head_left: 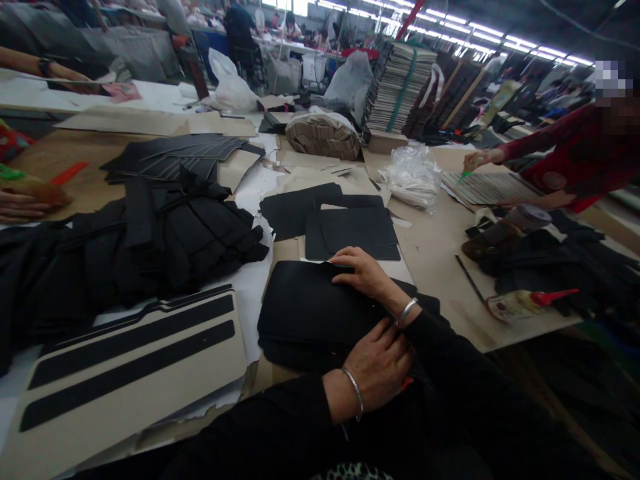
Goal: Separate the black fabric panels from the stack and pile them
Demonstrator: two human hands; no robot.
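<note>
A stack of black sheets (pixel 295 307) with rounded corners lies in front of me. My right hand (pixel 367 275) rests over the stack's far edge, thumb and fingers apart, the fingertips touching the top sheet. Nearer to me, my left hand (pixel 377 367) is at the stack's right near side, its fingers bent and close together. A small orange-red piece (pixel 407 383) shows beside its fingers; what it belongs to is hidden. Just beyond the stack lie loose black panels (pixel 357 230). Both wrists wear silver bangles.
At left are a heap of black fabric pieces (pixel 200 233) and a beige board with black strips (pixel 150 360). On the right lie a glue bottle (pixel 515 305), a thin dark stick (pixel 470 277) and a plastic bag (pixel 413 177). A person in red (pixel 580 153) works there; others' hands show at left.
</note>
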